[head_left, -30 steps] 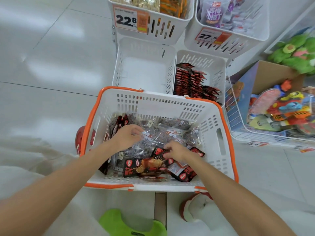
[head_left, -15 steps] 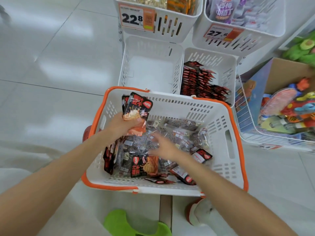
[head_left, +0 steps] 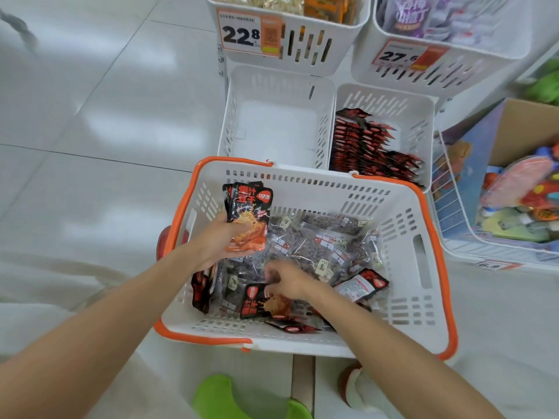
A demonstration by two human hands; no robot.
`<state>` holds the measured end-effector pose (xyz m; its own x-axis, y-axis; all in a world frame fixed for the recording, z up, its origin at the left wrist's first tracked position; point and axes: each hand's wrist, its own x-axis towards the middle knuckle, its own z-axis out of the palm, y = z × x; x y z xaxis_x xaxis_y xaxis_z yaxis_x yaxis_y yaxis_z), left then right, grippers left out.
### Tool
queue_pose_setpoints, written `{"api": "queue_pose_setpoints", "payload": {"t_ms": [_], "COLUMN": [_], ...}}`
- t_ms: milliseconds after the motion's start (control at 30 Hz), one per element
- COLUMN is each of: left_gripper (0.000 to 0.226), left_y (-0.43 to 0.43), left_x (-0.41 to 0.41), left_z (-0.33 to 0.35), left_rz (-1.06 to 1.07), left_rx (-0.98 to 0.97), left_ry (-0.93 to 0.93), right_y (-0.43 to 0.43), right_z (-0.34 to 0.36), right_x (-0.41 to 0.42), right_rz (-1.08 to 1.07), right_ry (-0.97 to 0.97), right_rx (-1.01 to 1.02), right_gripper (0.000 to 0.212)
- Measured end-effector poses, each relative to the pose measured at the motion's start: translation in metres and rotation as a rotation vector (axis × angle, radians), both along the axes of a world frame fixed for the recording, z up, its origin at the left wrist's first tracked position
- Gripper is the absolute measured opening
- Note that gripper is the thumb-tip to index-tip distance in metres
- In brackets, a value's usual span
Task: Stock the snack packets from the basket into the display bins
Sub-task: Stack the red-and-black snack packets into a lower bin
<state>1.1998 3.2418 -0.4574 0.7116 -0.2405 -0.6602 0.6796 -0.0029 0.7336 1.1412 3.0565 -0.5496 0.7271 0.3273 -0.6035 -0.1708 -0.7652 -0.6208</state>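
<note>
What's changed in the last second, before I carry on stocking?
The left hand went from lying among the packets to gripping a stack of black-and-orange snack packets, lifted upright at the basket's left side. The right hand shifted slightly but stays low in the basket. Basket and display bins unchanged.

Red snack packets (head_left: 249,213) in left hand (head_left: 219,241) over orange-rimmed basket (head_left: 305,184)

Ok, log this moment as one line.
left hand: holds red-black packets over basket | right hand: among loose packets, grip unclear | lower right bin: part-stocked
</note>
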Motion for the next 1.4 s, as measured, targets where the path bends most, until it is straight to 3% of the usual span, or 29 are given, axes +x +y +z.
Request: {"api": "queue_pose_setpoints", "payload": {"t_ms": [67, 167, 267, 367, 400, 467, 567, 667, 733, 833, 967, 1133, 1267, 1400], "left_gripper": [0.039, 0.037, 0.042, 0.04, 0.042, 0.039, 0.028, 0.036, 0.045, 0.028, 0.041, 0.038, 0.015, 0.034], "left_y": [0.001, 0.0, -0.006, -0.014, -0.014, -0.011, -0.005, -0.014, -0.03, -0.067, -0.115, -0.171, -0.206, -0.233], "left_x": [0.002, 0.007, 0.009, 0.002, 0.0, -0.002, 0.0, 0.003, 0.007, 0.013, 0.026, 0.051, 0.073, 0.103], "left_z": [-0.002, -0.002, -0.001, 0.0, 0.0, -0.003, -0.004, 0.001, 0.004, 0.023, 0.039, 0.049, 0.05, 0.051], "left_rz": [-0.002, 0.022, 0.053, 0.028, 0.023, 0.022, 0.017, 0.031, 0.055, -0.013, -0.245, -0.337, -0.439, -0.67], "left_rx": [0.03, 0.044, 0.053, 0.052, 0.053, 0.071, 0.109, 0.099, 0.0, -0.204, -0.085, -0.037, 0.061, 0.132], "left_ry": [-0.012, -0.009, 0.012, 0.023, 0.032, 0.032, -0.016, -0.012, 0.055, 0.117, -0.113, -0.23, -0.422, -0.618], "right_y": [-0.019, -0.059, -0.06, -0.02, -0.009, -0.004, -0.034, -0.078, -0.093, -0.097, -0.105, -0.142, -0.177, -0.23], "right_z": [0.015, 0.05, 0.062, 0.026, 0.012, 0.0, 0.023, 0.08, 0.115, 0.135, 0.141, 0.149, 0.164, 0.198], "right_x": [0.008, 0.034, 0.039, 0.012, 0.001, -0.01, 0.005, 0.037, 0.052, 0.062, 0.067, 0.084, 0.092, 0.109], "right_rz": [-0.18, -0.342, -0.267, -0.121, -0.065, 0.029, -0.175, -0.529, -0.65, -0.718, -0.806, -0.707, -0.634, -0.473], "right_ry": [-0.017, -0.078, -0.081, 0.059, 0.09, 0.041, -0.053, -0.123, -0.158, -0.18, -0.247, -0.254, -0.343, -0.385], "right_rx": [0.062, 0.083, 0.071, -0.001, -0.031, -0.07, 0.047, 0.304, 0.47, 0.476, 0.476, 0.46, 0.36, 0.247], "right_gripper": [0.017, 0.036, 0.058, 0.08, 0.078, 0.048, 0.007, 0.007, 0.012, 0.004, 0.004, 0.079, 0.101, 0.108]}}
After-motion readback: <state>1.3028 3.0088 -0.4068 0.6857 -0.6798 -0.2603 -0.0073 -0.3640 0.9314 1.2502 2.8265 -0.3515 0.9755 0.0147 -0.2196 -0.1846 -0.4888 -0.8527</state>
